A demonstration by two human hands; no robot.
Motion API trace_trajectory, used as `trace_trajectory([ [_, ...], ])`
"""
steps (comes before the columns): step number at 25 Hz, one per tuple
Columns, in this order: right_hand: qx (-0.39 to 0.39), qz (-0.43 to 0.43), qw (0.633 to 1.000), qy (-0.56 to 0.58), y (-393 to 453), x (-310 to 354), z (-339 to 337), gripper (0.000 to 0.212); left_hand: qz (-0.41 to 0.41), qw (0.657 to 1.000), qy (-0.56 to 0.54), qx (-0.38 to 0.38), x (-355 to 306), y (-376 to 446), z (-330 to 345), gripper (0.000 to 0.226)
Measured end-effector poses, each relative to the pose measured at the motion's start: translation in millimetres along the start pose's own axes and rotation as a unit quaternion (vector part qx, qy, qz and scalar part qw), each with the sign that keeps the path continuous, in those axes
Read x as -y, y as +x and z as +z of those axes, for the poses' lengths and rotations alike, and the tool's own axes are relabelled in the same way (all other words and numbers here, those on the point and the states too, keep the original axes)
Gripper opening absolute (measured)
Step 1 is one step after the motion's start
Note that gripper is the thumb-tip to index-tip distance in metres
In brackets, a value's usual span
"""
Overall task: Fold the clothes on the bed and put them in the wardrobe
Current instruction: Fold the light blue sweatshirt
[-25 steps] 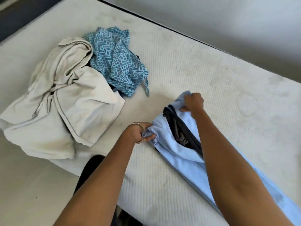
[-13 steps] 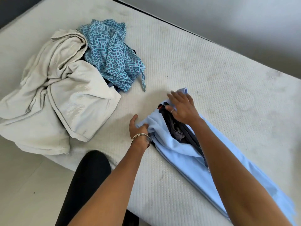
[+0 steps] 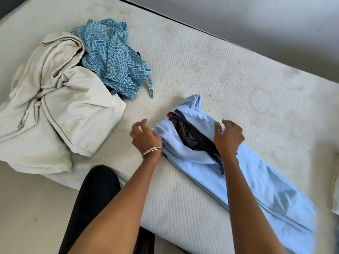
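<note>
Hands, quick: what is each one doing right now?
Left hand: open, fingers loosely curled, at the edge of the light blue garment, holding nothing.
Right hand: open, fingers resting on the garment.

light blue garment (image 3: 256, 189) cut off at right edge, dark clothing (image 3: 113, 92) mostly hidden under pile

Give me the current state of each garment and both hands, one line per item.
light blue garment: laid out long on the mattress, partly folded, dark lining showing at its top opening.
cream garment: crumpled, unfolded, hanging over the mattress edge.
zigzag-patterned garment: crumpled, unfolded, lying partly on the cream one.
left hand: fingers loosely curled at the blue garment's left edge.
right hand: fingers spread, resting on the blue garment.
</note>
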State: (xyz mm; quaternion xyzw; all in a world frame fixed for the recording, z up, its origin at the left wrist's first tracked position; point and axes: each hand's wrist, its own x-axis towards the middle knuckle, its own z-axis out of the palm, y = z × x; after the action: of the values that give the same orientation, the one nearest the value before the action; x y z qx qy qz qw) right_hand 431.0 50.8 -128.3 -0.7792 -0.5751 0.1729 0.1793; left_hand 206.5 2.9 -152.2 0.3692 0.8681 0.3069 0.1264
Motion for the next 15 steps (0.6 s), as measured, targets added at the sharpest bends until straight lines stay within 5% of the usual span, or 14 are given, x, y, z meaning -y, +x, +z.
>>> trace_trajectory([
  [2,-0.111,0.032,0.991,0.063,-28.1,-28.4,-13.0,0.031,0.227,0.974,-0.016,-0.006,9.3,11.0,4.0,0.038],
  [4,-0.160,0.045,0.982,0.092,-54.5,-61.5,-24.7,0.036,0.303,0.948,0.026,0.088,1.1,14.0,10.8,0.044],
  [7,-0.086,-0.027,0.993,0.074,-93.1,-97.7,-23.6,0.061,0.152,0.921,0.179,0.310,-27.7,19.3,5.7,0.081],
  [10,0.007,-0.072,0.997,-0.031,-113.9,-110.6,-4.6,0.066,0.096,0.874,0.238,0.413,-44.4,44.9,-0.5,0.114],
  [15,-0.118,-0.012,0.980,0.157,-104.4,-48.8,-17.9,0.047,-0.029,0.857,0.069,0.511,-75.2,70.2,-7.9,0.065],
])
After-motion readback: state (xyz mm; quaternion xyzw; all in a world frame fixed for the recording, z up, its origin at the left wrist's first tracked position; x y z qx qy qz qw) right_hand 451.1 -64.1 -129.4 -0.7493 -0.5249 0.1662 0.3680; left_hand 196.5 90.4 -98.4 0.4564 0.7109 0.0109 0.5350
